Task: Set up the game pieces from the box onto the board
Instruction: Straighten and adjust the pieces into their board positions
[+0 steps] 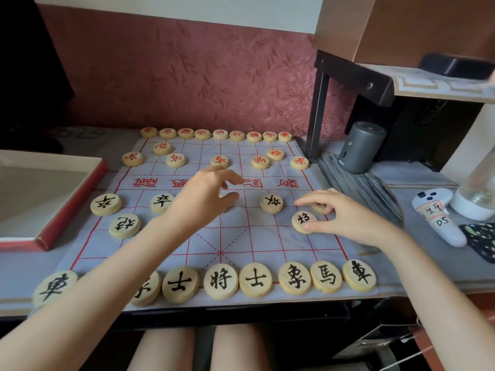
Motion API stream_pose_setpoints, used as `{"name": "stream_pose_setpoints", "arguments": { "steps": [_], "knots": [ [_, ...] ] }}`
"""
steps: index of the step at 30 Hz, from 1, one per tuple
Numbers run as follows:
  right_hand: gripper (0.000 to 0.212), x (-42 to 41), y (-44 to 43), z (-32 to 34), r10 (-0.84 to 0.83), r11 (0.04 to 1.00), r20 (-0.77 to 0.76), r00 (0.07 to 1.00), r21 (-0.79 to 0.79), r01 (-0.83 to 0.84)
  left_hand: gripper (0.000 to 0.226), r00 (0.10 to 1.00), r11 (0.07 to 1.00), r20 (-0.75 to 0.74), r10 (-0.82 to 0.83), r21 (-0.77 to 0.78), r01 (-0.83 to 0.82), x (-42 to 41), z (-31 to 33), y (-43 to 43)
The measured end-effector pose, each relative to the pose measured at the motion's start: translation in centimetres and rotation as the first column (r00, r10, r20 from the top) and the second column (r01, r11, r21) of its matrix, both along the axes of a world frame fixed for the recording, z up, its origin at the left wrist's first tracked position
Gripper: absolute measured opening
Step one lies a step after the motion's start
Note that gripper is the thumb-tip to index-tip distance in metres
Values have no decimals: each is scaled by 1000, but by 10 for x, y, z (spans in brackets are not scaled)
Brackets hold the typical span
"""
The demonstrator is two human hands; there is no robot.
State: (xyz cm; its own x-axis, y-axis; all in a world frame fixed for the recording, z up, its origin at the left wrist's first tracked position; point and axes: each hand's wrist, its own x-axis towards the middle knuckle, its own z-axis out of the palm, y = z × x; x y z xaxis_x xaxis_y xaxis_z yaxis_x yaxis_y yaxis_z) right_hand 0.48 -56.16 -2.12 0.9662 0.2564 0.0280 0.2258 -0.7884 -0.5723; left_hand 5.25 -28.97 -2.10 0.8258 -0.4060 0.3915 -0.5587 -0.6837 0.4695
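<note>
Cloth board beneath left hand, slack and empty, and right hand, pinch-tight on black piece.

A red leaf-patterned wall rises behind the table.
</note>
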Motion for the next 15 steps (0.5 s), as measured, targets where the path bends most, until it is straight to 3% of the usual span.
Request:
{"name": "stream_pose_setpoints", "arguments": {
  "steps": [4,8,15],
  "knots": [
    [45,-1,1,-8,-26,995,31,999,-99,29,30,997,995,-30,65,84,-62,8,-11,19],
    [42,-3,5,-5,-50,992,27,998,-118,52,30,995,994,-41,89,73,-86,13,-15,32],
    [49,-6,9,2,-42,992,-27,999,-121,39,35,996,997,-87,26,79,-20,15,-20,42]
  ]
}}
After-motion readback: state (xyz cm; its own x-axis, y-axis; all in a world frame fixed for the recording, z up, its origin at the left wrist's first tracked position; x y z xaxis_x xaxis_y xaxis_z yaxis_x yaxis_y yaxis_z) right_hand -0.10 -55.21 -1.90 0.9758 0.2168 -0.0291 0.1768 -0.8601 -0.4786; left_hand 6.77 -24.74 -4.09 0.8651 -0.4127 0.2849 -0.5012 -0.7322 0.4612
